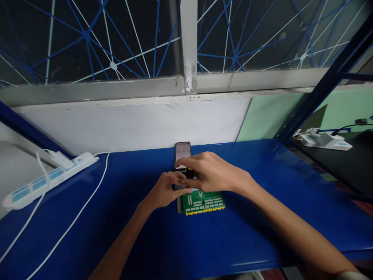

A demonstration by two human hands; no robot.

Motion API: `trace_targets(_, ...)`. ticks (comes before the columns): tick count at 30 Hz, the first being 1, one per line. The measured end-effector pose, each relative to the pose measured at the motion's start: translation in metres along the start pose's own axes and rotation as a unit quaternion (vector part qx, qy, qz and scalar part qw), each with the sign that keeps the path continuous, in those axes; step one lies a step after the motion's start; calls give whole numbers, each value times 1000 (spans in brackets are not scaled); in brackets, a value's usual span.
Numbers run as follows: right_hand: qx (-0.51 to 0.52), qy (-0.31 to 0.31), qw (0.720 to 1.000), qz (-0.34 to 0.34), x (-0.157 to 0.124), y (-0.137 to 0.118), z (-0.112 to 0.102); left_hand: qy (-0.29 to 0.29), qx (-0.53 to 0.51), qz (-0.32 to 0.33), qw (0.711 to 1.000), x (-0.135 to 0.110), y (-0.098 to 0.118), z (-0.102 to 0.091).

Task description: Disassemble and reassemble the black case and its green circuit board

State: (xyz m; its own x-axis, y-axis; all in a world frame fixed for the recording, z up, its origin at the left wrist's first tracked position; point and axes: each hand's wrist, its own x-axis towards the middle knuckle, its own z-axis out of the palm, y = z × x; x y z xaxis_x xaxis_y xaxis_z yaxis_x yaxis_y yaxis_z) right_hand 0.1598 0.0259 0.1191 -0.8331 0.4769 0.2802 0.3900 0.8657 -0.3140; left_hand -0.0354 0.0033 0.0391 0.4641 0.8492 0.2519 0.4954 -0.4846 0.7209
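Note:
A green circuit board [205, 203] with white components and a yellow front edge lies on the blue table, a grey flat piece [180, 205] showing along its left side. Over its far part, my right hand [214, 171] is closed around a dark tool with a yellow band, which looks like a screwdriver [190, 172]; its tip is hidden. At the board's far left corner my left hand [165, 191] pinches with thumb and fingers close to the tool. Whatever lies between those left fingers cannot be made out.
Just behind the hands a phone [182, 149] shows a running timer. A white power strip [49, 179] with a plug lies at the left, its white cable [87, 202] crossing the blue table [140, 249]. Blue frame posts [316, 87] rise at the sides. Another power strip [326, 140] sits at far right.

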Motion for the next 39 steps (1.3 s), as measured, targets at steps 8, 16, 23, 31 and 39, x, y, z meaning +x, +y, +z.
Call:
trace_targets(8,55,7,998,-20,-3,0,-2,0,33,22,999,-1,2,-2)
trace_targets(16,47,-21,998,-18,-2,1,-3,0,29,21,999,-2,0,-1)
trace_targets(23,-9,-4,1000,22,-2,-1,-6,-12,42,13,999,0,-3,2)
trace_targets(31,38,-19,999,-8,-4,2,-11,-16,63,27,998,-1,0,-2)
trace_targets(39,12,-19,1000,8,-1,2,-7,-23,63,34,997,0,2,0)
